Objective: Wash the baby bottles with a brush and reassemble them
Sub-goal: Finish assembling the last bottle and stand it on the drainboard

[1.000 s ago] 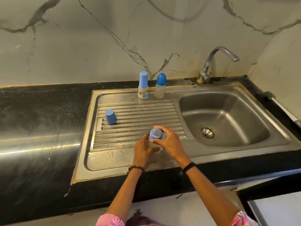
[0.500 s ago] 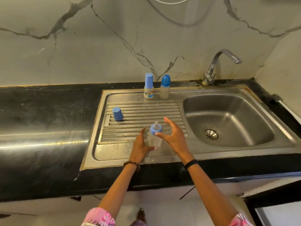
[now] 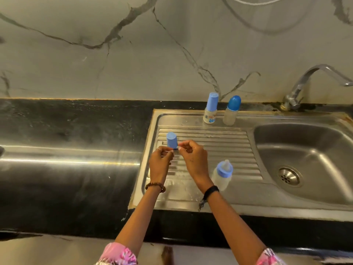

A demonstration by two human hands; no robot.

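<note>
Reaching over the ribbed draining board [image 3: 210, 142], both your hands meet at the light blue cap [image 3: 172, 140], which stands mouth-down near the board's left edge. Your right hand [image 3: 193, 159] has its thumb and forefinger curled in a pinch at the cap's lower rim, the other fingers folded loosely behind. Your left hand [image 3: 160, 163] is curled too, its fingertips drawn together just at the cap's base; whether they actually grip the rim or only touch it, you cannot tell from this angle.

The uncapped baby bottle [image 3: 222, 174] stands on the board just to the right of your right wrist, apart from both hands, its blue collar and clear teat on top. At the back of the board, two more bottles stand side by side: the printed bottle [image 3: 210, 109] with a light blue cap, and the plain bottle [image 3: 232, 110] with a darker blue domed cap.

The sink basin [image 3: 305, 150] lies to the right, with the tap [image 3: 305, 83] above its back corner. The black countertop [image 3: 66, 169] stretches away on your left.
</note>
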